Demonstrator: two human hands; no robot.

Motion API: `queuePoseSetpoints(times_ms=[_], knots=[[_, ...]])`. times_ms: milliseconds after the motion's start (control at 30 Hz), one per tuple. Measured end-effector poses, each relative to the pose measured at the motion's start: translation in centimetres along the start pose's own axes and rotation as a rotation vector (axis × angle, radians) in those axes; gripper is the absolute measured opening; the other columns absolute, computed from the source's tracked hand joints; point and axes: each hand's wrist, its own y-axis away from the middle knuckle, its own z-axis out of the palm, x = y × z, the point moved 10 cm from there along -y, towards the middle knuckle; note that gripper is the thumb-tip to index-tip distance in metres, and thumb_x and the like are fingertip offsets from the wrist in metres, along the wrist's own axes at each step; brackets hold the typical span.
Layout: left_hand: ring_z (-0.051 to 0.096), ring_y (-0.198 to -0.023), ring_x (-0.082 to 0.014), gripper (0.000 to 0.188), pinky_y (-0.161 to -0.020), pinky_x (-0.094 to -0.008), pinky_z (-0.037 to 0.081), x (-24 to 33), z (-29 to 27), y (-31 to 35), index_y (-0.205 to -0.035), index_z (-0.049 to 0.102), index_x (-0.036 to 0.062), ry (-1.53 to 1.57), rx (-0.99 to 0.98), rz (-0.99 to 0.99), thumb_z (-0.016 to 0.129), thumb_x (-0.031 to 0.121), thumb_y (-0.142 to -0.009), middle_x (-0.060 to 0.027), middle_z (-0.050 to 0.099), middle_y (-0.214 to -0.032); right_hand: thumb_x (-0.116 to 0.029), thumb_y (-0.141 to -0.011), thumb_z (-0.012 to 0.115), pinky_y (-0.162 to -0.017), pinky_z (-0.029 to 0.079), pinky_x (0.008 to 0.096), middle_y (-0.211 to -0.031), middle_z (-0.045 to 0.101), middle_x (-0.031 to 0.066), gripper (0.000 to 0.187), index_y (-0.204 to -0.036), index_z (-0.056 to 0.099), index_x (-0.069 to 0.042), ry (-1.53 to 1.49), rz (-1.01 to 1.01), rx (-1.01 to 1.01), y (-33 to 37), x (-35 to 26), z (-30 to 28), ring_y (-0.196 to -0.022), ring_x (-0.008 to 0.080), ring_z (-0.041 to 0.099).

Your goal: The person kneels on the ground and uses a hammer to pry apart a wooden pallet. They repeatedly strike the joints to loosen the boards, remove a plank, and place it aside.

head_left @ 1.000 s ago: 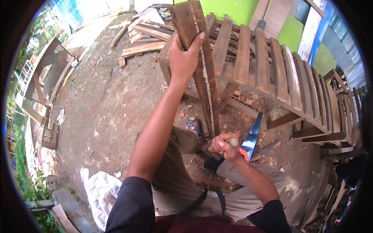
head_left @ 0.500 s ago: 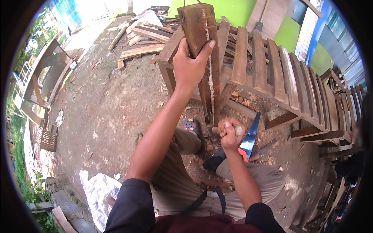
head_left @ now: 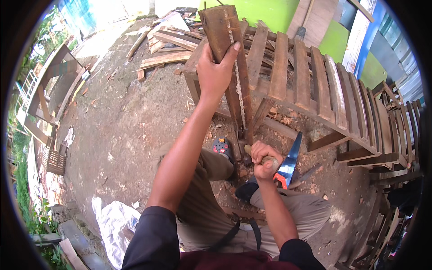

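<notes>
A long brown wooden beam (head_left: 240,85), with a pale ragged strip down its face, stands tilted in front of me. Nails stick out of its top end. My left hand (head_left: 214,74) grips its upper part, thumb on the near face and fingers wrapped behind. Down by the beam's lower end, my right hand (head_left: 266,161) is closed round the wooden handle of a hammer (head_left: 246,157). The dark hammer head is at the beam's lower end; whether it touches the wood I cannot tell. A handsaw (head_left: 290,157) with an orange handle lies beyond my right hand.
A slatted wooden bench (head_left: 315,90) runs from behind the beam to the right. Scrap planks (head_left: 171,49) are piled at the far left of it. A white sack (head_left: 114,227) lies at lower left, and a plastic crate (head_left: 56,162) stands farther left. Wood chips litter the ground.
The beam's top has tipped a little to the left along with my left hand. My right hand has turned and dropped slightly with the hammer.
</notes>
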Motion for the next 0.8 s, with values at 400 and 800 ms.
queuePoseSetpoints(times_ms=[400, 800], knots=[[0.06, -0.08, -0.0082, 0.038, -0.072, -0.0258, 0.048, -0.3, 0.7, -0.1, -0.111, 0.064, -0.0003, 0.045, -0.017, -0.013, 0.073, 0.031, -0.09, -0.0034, 0.069, -0.09, -0.067, -0.094, 0.046, -0.048, 0.032, 0.0272, -0.053, 0.041, 0.003, 0.067, -0.065, 0.042, -0.006, 0.005, 0.12, 0.065, -3.0, 1.9, -0.2, -0.046, 0.0133, 0.038], [0.059, -0.076, -0.0072, 0.04, -0.068, -0.025, 0.048, -1.0, -0.2, -0.4, -0.109, 0.065, 0.0003, 0.009, 0.037, -0.016, 0.073, 0.034, -0.089, -0.0038, 0.069, -0.088, -0.062, -0.094, 0.037, -0.049, 0.033, 0.0313, -0.047, 0.038, 0.0027, 0.063, -0.059, 0.041, -0.01, -0.18, 0.097, 0.335, -2.1, 2.4, -3.8, -0.04, 0.0155, 0.034]])
